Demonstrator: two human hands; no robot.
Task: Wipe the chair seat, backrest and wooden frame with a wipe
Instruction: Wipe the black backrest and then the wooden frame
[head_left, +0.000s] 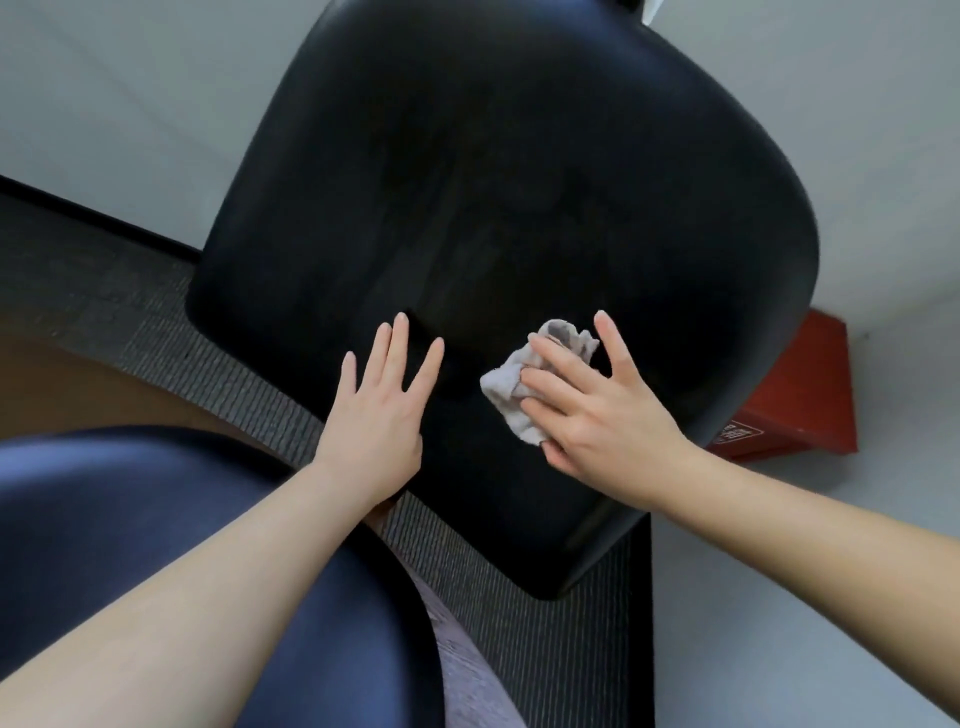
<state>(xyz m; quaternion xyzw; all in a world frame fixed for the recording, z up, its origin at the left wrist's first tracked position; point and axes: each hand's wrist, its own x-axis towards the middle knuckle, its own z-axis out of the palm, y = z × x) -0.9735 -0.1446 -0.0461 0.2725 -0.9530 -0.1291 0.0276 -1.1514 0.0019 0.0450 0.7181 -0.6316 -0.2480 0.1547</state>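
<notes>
Wiping looks only part done: the right hand (597, 410) presses the wipe (511, 384) onto the faintly streaked black chair (493, 182) with spread fingers, the left hand (374, 415) braces flat, fingers spread.

Black chair (493, 182) on grey carpet (234, 374)

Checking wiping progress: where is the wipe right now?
Head view, right of centre: the wipe lies crumpled on the black chair under the right hand, the left hand flat beside it.

The chair seat (493, 182) is glossy black, my wipe (511, 387) pale grey, the carpet (291, 410) grey with fine ribbing, the box (800, 395) red, my trousers (156, 519) navy.
</notes>
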